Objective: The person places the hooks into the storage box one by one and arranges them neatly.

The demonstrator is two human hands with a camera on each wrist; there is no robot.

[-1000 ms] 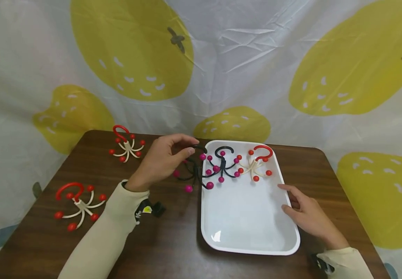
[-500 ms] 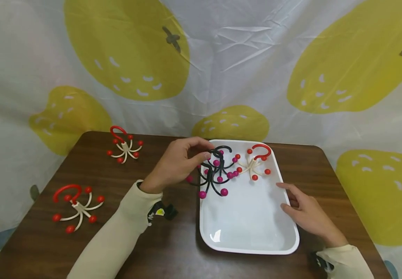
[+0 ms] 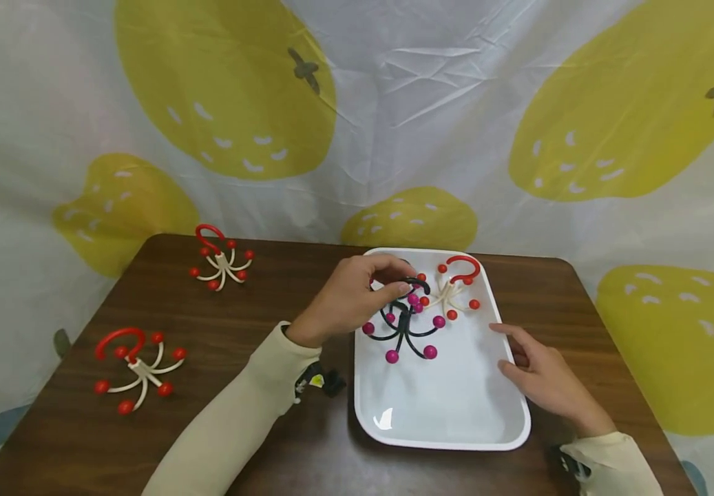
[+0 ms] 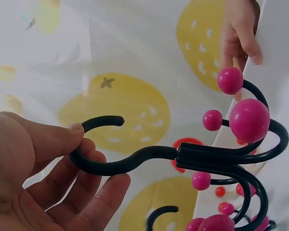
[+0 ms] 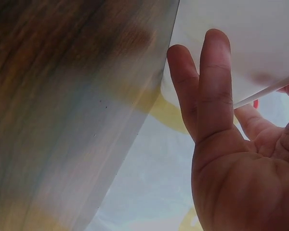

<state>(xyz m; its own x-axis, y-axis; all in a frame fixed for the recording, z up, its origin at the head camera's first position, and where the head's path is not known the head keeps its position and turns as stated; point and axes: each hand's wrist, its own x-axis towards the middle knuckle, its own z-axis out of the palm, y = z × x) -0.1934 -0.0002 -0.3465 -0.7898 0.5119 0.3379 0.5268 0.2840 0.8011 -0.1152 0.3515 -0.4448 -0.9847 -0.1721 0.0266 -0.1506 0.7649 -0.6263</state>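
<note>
In my left hand [image 3: 357, 300] I pinch the curved top of a black hook hanger [image 3: 403, 324] whose several curled arms end in magenta balls. It hangs over the white tray [image 3: 443, 413], arms downward; whether it touches the tray floor I cannot tell. Behind it, partly hidden, a second black hanger [image 4: 159, 214] lies in the tray. A cream hanger [image 3: 449, 295] with a red hook and red balls sits at the tray's far right. My right hand [image 3: 545, 375] holds the tray's right rim, thumb over the edge and fingers along the outer wall [image 5: 260, 43].
Two more cream-and-red hangers stand on the brown table [image 3: 257, 427]: one at the back left [image 3: 222, 265], one nearer the front left [image 3: 141, 368]. A curtain printed with yellow fruit [image 3: 226, 89] hangs behind the table's far edge.
My left hand has carried the black hanger rightward, from over the tray's left rim to above its inside, covering most of the other black hanger. The right hand stays on the rim.
</note>
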